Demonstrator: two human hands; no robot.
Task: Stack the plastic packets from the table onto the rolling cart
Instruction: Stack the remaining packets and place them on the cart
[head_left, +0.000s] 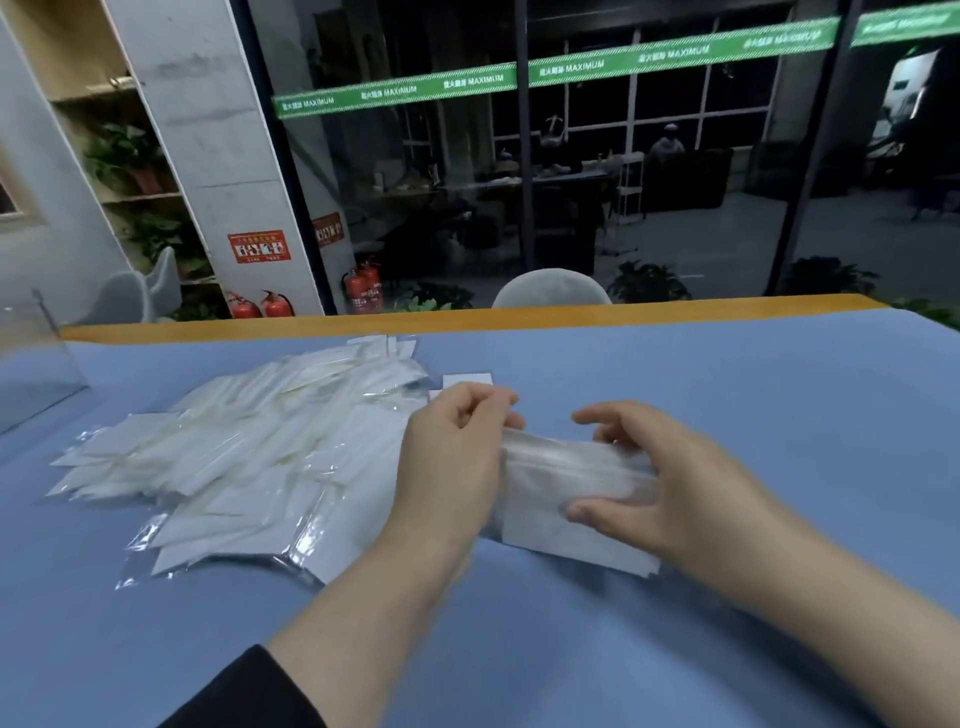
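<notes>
Dark sleeve cuff (249, 691) at 7 o'clock, nearest the camera; bare forearms reach forward over the blue-covered worktop (727, 415). Left hand (452, 467) and right hand (670, 483) hold one small stack of clear plastic packets with white inserts (566, 499) between them, at centre. Left fingers curled round its left end; right thumb and fingers pinch its right end. Loose pile of matching clear and white plastic packets (249, 452) lies at 9 o'clock, just beside the left hand. Grey chair back (550, 288) at 12 o'clock beyond the worktop's orange edge.
</notes>
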